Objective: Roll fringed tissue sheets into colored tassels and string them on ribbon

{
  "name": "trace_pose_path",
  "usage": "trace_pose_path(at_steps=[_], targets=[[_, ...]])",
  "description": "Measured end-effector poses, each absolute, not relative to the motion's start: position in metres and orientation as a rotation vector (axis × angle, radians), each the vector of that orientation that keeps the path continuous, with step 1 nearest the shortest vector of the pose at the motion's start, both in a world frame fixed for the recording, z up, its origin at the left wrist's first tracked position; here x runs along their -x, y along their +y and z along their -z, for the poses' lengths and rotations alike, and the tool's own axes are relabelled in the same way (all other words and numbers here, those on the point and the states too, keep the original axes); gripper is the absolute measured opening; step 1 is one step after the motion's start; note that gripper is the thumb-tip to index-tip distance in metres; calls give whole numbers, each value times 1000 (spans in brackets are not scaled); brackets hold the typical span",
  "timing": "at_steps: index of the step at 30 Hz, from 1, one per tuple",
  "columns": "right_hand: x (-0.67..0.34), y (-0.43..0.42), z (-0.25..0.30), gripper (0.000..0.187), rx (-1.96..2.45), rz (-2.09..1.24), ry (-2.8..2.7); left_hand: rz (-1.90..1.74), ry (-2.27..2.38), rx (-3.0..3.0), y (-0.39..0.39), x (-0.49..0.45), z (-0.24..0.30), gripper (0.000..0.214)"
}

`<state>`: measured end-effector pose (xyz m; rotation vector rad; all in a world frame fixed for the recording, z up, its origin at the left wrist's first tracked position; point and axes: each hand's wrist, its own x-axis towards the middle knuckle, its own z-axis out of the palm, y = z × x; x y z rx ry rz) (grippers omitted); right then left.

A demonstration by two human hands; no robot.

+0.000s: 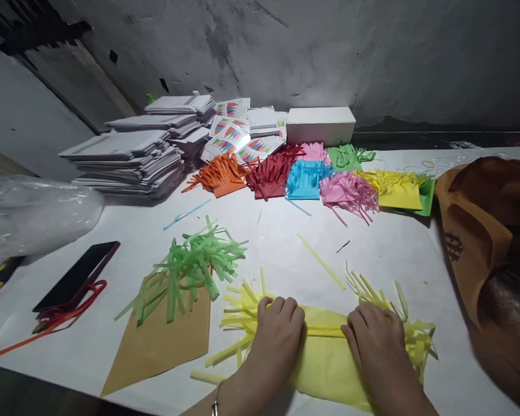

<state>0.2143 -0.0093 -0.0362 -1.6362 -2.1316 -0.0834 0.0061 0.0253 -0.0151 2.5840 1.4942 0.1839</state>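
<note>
A sheet of yellow tissue paper (329, 361) with fringed ends lies flat near the table's front edge. A narrow folded or rolled band runs across it between my hands. My left hand (279, 332) is closed on the left part of this band, its fingers curled over the paper. On the right part, my right hand (375, 335) grips the same band with bent fingers. Yellow fringe strips spread out beyond both hands. What lies under my fingertips is hidden. Left of my left hand, green tissue fringe (199, 263) rests on a brown paper piece (177, 335).
Behind are folded fringe bundles, including orange (229, 184) and blue (303, 180) ones. Stacked white cards (125, 164) and a white box (320, 124) stand by the wall. A phone (75, 277) lies left; a brown paper bag (472, 242) is at right.
</note>
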Motion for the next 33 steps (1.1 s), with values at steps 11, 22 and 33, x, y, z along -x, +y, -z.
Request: trace_pose_path(at_steps=[11, 22, 33], targets=[[-193, -5, 41, 32, 1214, -63, -2197, -431, 1065, -2786, 31, 5, 22, 11], [-215, -12, 41, 43, 1279, -84, -2223, -416, 1206, -2382, 32, 9, 22, 10], [-202, -11, 41, 28, 1652, -24, -2025, 85, 1440, -2520, 38, -22, -10, 10]])
